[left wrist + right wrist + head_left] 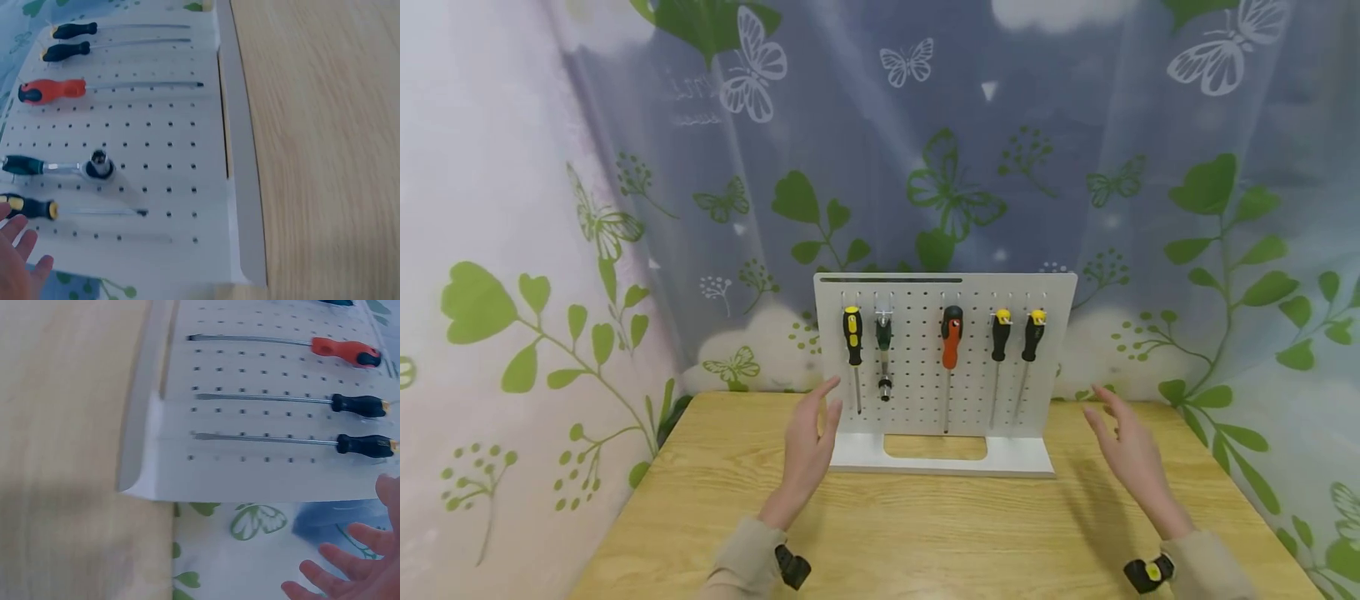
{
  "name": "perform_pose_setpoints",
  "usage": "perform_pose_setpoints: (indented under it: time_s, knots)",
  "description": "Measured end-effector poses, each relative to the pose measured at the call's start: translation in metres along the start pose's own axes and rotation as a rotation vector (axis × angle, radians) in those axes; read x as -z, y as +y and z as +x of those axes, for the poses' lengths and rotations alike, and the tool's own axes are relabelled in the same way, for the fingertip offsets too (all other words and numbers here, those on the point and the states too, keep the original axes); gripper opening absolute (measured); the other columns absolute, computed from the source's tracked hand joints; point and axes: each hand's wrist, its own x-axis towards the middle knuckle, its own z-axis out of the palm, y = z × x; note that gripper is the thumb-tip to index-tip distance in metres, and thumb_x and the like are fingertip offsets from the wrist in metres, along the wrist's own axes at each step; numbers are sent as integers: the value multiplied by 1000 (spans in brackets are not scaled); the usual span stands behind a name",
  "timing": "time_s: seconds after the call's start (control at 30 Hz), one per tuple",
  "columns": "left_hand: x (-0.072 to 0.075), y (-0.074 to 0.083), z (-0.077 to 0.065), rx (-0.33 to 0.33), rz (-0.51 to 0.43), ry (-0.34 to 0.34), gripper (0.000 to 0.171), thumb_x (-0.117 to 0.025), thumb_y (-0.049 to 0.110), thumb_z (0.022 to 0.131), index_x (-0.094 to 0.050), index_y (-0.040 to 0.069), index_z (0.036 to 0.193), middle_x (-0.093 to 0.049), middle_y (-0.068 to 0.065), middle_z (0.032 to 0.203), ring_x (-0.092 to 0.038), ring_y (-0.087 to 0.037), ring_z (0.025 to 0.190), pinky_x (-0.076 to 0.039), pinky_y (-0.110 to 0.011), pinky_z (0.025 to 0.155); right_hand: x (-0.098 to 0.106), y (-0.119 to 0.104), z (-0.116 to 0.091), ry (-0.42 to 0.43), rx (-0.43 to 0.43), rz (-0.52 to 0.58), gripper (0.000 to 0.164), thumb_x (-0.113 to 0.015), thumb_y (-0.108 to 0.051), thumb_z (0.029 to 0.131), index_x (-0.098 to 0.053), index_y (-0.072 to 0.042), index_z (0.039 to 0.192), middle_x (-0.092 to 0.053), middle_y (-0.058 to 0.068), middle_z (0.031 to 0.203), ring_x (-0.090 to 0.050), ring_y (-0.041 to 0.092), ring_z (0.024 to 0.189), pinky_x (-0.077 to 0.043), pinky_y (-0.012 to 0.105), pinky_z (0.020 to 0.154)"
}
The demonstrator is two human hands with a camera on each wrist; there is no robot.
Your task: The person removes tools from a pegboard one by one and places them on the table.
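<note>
A white pegboard stand (pixel 917 392) stands upright on the table, with tools hanging in a row. From the left hang a yellow-and-black screwdriver (pixel 853 333), a ratchet wrench (pixel 883 335) with a dark green handle, an orange screwdriver (pixel 951 343), and two black screwdrivers with yellow ends, one (pixel 1000 337) beside the other (pixel 1033 337). My left hand (pixel 807 442) is by the board's left edge, nearest the yellow-and-black screwdriver, fingers extended and holding nothing. To the right of the board, my right hand (pixel 1131 454) is also empty, its fingers spread in the right wrist view.
The stand's flat base (pixel 857 454) with a cutout rests on a light wooden table (pixel 940 533). Directly behind hangs a curtain (pixel 850 125) printed with leaves and butterflies, which also runs along both sides. Each wrist carries a small black camera.
</note>
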Motion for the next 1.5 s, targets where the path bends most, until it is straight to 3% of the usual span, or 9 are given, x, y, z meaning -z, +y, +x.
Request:
perform_pose_setpoints:
  time_s: [0.27, 0.5, 0.77, 0.97, 1.13, 1.23, 1.37, 1.5]
  knots:
    - [-45, 16, 11, -85, -93, -6, 33, -53, 10, 105, -59, 0, 135, -63, -16, 136, -59, -31, 126, -52, -50, 102, -7, -13, 17, 85, 18, 105, 52, -46, -31, 109, -45, 3, 148, -51, 30, 143, -54, 47, 122, -50, 63, 95]
    - [-89, 37, 16, -69, -178, -103, 34, -49, 19, 108, -59, 4, 137, -63, -11, 138, -59, -25, 125, -54, -45, 101, -15, -19, 32, 65, 15, 168, 53, -46, -33, 109, -43, 0, 150, -50, 28, 146, -54, 47, 122, -46, 65, 100]
    - [-137, 55, 18, -93, -230, -205, 36, -44, 21, 110, -57, 1, 137, -65, -16, 133, -62, -26, 121, -55, -40, 99, -22, -28, 55, 86, 2, 193, 54, -45, -37, 109, -45, -1, 149, -52, 25, 145, -53, 46, 125, -46, 63, 102]
    - [-165, 64, 20, -61, -281, -292, 39, -41, 25, 111, -56, 2, 139, -63, -13, 136, -63, -23, 120, -54, -31, 101, -25, -34, 72, 103, -9, 276, 53, -46, -37, 109, -46, -1, 148, -53, 25, 144, -53, 45, 126, -45, 59, 104]
    - [-187, 69, 23, -38, -305, -340, 39, -40, 24, 112, -55, 1, 139, -63, -13, 137, -62, -22, 121, -53, -26, 101, -27, -37, 82, 140, 3, 332, 47, -49, -30, 109, -50, -1, 145, -58, 23, 139, -59, 35, 117, -49, 22, 94]
    - [-197, 75, 24, -12, -327, -377, 38, -40, 21, 111, -54, 0, 140, -62, -14, 138, -63, -23, 121, -53, -26, 101, -27, -40, 86, 148, 24, 371, 43, -51, -23, 108, -51, 2, 142, -60, 25, 135, -62, 21, 108, -46, 5, 84]
    - [-209, 82, 25, 32, -330, -414, 38, -42, 17, 111, -53, -2, 141, -61, -17, 139, -62, -26, 122, -53, -26, 101, -23, -52, 85, 129, 28, 454, 40, -52, -13, 107, -50, 9, 140, -59, 31, 133, -62, 5, 101, -52, 8, 85]
    - [-219, 86, 25, 101, -335, -450, 40, -41, 17, 111, -49, -1, 145, -59, -17, 141, -60, -27, 126, -51, -25, 103, -19, -61, 83, 114, 1, 535, 39, -53, -9, 106, -49, 12, 139, -57, 34, 132, -63, 4, 99, -56, 16, 88]
